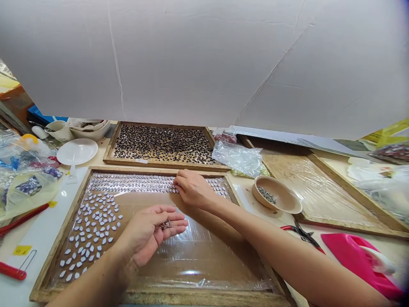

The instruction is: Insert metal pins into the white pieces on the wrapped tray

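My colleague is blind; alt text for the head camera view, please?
A left hand, palm up, holds small metallic pieces over a wood-framed tray, while the right hand reaches to rows of pale pieces near its far edge.

White teardrop-shaped pieces (102, 234) lie loosely scattered, pointing various ways, over the left part of a shallow wood-framed tray (204, 297) with a glossy brown floor. Along its far side, more small whitish pieces (128, 183) sit in close, fairly straight rows. A little heap of slim, shiny metal pieces (166, 224) rests on the upturned left hand (150, 233), above the tray.
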### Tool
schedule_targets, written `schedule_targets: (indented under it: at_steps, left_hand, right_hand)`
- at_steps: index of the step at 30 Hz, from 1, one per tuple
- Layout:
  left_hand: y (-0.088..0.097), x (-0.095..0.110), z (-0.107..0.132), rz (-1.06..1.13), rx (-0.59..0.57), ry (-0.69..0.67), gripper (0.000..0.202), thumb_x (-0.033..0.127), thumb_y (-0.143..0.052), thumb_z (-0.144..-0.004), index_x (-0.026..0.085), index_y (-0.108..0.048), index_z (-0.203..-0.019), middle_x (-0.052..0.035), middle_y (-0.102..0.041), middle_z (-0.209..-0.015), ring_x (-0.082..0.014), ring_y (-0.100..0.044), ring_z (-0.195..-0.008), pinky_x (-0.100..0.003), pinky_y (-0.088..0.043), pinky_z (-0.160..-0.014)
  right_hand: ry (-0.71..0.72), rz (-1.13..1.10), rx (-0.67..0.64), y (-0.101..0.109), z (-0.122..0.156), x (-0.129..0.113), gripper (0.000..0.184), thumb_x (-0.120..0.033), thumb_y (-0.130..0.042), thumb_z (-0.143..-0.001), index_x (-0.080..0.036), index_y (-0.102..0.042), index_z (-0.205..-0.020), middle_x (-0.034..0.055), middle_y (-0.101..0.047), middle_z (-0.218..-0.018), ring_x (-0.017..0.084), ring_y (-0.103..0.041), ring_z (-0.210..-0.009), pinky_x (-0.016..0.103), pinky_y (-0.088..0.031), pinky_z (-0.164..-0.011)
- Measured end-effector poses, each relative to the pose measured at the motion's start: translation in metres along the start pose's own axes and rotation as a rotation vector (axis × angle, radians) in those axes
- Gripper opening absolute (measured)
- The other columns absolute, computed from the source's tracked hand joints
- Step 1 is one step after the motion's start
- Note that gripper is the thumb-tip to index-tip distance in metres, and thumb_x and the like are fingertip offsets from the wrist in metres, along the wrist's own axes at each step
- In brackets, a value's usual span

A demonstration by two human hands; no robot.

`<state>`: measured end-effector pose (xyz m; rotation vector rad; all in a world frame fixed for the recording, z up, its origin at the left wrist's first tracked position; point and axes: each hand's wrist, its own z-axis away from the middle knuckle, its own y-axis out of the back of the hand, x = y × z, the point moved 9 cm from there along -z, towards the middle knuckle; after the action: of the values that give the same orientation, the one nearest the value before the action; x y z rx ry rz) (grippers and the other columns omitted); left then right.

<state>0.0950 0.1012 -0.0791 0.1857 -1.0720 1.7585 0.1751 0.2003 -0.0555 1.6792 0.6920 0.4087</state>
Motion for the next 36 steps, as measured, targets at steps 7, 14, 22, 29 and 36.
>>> schedule_targets:
  at_steps: [7, 14, 22, 29, 36]
  left_hand:
    - [-0.001, 0.0, 0.0, 0.114, -0.008, 0.034, 0.021, 0.016, -0.042, -0.084, 0.003, -0.057, -0.087, -0.0213, -0.066, -0.087, -0.0253, -0.066, -0.083, -0.039, -0.047, -0.089]
    - [-0.005, 0.004, 0.002, 0.172, -0.073, -0.002, 0.03, 0.023, -0.034, -0.09, 0.006, -0.059, -0.085, -0.0123, -0.065, -0.081, -0.0171, -0.063, -0.072, -0.034, -0.051, -0.074]
    - [-0.004, 0.001, 0.001, 0.171, -0.087, 0.01, 0.034, 0.023, -0.031, -0.091, 0.007, -0.058, -0.079, -0.0074, -0.06, -0.071, -0.0117, -0.056, -0.061, -0.023, -0.046, -0.054]
    - [-0.006, 0.002, 0.002, 0.164, -0.102, 0.02, 0.034, 0.023, -0.031, -0.09, 0.007, -0.058, -0.076, -0.0049, -0.056, -0.065, -0.0116, -0.055, -0.058, -0.022, -0.044, -0.05]
    - [-0.002, -0.002, 0.003, 0.129, -0.054, 0.046, 0.03, 0.015, -0.035, -0.088, 0.006, -0.061, -0.076, -0.0074, -0.061, -0.069, -0.0113, -0.057, -0.059, -0.023, -0.049, -0.054]
  right_hand:
    - [0.013, -0.181, 0.049, 0.022, 0.007, -0.002, 0.02, -0.01, -0.049, -0.079, -0.014, -0.063, -0.093, 0.009, -0.057, -0.088, 0.018, -0.052, -0.078, 0.029, -0.04, -0.068]
    - [0.104, -0.547, 0.027, 0.058, 0.028, -0.061, 0.016, -0.012, -0.05, -0.081, -0.017, -0.065, -0.087, 0.0048, -0.056, -0.08, 0.014, -0.052, -0.073, 0.025, -0.043, -0.064]
    - [0.131, -0.537, 0.006, 0.047, 0.033, -0.082, 0.017, -0.007, -0.052, -0.078, -0.016, -0.064, -0.085, 0.005, -0.055, -0.078, 0.014, -0.05, -0.072, 0.026, -0.043, -0.063]
    - [0.148, -0.567, 0.018, 0.05, 0.035, -0.084, 0.015, -0.004, -0.051, -0.074, -0.015, -0.061, -0.08, 0.0052, -0.055, -0.079, 0.014, -0.05, -0.074, 0.027, -0.043, -0.065]
    - [0.031, -0.698, -0.049, 0.048, 0.036, -0.072, 0.012, -0.004, -0.051, -0.071, -0.015, -0.056, -0.071, 0.002, -0.053, -0.074, 0.012, -0.048, -0.068, 0.025, -0.041, -0.062]
